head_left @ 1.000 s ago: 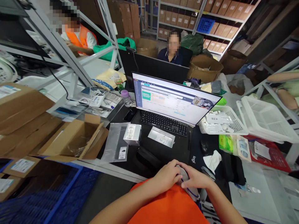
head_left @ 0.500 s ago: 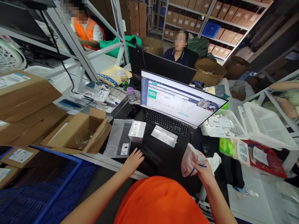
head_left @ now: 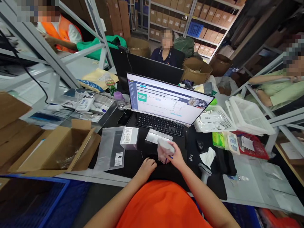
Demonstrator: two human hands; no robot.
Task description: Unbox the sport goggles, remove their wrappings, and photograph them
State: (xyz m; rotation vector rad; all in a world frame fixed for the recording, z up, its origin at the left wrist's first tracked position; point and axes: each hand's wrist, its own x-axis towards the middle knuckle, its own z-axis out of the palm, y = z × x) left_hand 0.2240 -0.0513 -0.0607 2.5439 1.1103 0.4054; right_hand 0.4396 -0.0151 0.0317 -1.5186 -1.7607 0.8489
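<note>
My right hand (head_left: 176, 157) is closed on a small crumpled whitish bag (head_left: 164, 149) with a blue pen tucked in the fingers, held just above the black desk mat (head_left: 135, 158) in front of the keyboard (head_left: 160, 124). My left hand (head_left: 146, 167) rests fingers-down on a dark object at the mat's near edge; its fingers are curled and I cannot make out if they grip it. A small white labelled box (head_left: 129, 138) and a flat silver pouch (head_left: 158, 136) lie just beyond both hands.
A monitor (head_left: 166, 98) stands behind the keyboard. An open cardboard box (head_left: 59, 150) and a clear bag (head_left: 109, 148) lie left. White baskets (head_left: 247, 115), a mouse (head_left: 200, 145), a scanner (head_left: 204, 171) and tissue (head_left: 207, 156) sit right. Three people sit beyond the desk and shelving.
My right hand carried the whitish bag from my lap up and to the left over the mat. My left hand let go of it and settled on the dark object.
</note>
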